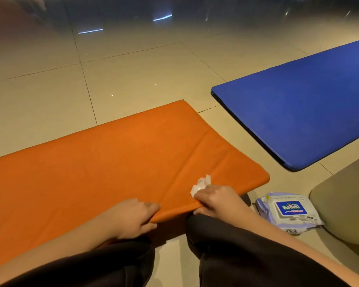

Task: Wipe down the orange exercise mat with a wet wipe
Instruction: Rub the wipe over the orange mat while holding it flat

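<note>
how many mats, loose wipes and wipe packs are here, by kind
mats: 2 (orange mat, blue mat)
wet wipe: 1, held in the right hand
wipe pack: 1
total: 4

Wipes pack (pixel 289 212) on floor (pixel 133 79), right of mat (pixel 112 162)

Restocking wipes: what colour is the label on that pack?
Blue label with white lettering, head view.
</note>
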{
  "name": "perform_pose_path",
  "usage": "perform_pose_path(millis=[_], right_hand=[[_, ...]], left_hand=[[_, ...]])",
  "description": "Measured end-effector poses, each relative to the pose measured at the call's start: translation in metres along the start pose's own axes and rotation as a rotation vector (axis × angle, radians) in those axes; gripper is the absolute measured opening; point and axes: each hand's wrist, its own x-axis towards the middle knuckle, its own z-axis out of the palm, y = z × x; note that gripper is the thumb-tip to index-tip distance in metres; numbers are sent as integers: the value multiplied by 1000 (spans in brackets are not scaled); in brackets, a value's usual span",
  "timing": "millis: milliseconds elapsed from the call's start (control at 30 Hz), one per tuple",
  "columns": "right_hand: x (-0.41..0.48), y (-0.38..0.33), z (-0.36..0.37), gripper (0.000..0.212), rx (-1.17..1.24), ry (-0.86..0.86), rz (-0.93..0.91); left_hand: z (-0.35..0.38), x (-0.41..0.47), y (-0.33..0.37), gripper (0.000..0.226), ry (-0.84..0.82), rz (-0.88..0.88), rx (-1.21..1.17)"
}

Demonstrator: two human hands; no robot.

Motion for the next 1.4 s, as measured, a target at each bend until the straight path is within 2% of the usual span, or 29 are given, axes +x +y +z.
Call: perform_pose_path(millis=[33, 100, 233, 333, 433, 533, 667, 800, 833, 967, 1100, 1167, 1267, 1333, 1400], right_hand=[[2, -5, 2, 44, 29, -82, 16], [2, -8, 2, 50, 100, -128, 69], [-3, 3, 4, 32, 445, -7, 283], [-5, 1, 12, 28, 393, -100, 295], [-6, 0, 28, 28, 312, -205, 279], [-2, 5, 42, 28, 295, -156, 322], [2, 0, 58, 23, 347, -26, 390], [-8, 12, 57, 21, 353, -73, 320], [-7, 19, 58, 21, 333, -57, 333], [4, 22, 67, 29, 286, 69, 487], [-13, 7, 73, 19, 339, 24, 248], [-15, 23, 71, 15, 285, 1, 284], [-3, 34, 74, 9, 250, 79, 420], [-5, 20, 81, 12, 332, 116, 386], [-20, 12, 85, 23, 373, 106, 291]], left_hand=[[8, -5, 0, 58, -10, -5, -5], [17, -8, -1, 59, 6, -17, -20], [22, -1, -7, 66, 62, -4, -32], [29, 6, -7, 71, 13, 32, -18], [32, 25, -8, 58, 17, 14, -65], [34, 49, -11, 56, 52, -7, -174], [51, 68, -10, 66, 27, -61, -286], [63, 69, -8, 110, 37, -74, -345], [65, 71, -8, 113, 51, -80, -351], [70, 79, -6, 91, 103, -91, -347], [61, 95, -1, 67, 94, -94, -342], [60, 102, 4, 63, 84, -89, -368], [69, 104, 7, 61, 113, -89, -398], [73, 102, 6, 60, 123, -95, -400], [73, 102, 7, 60, 125, -98, -399]])
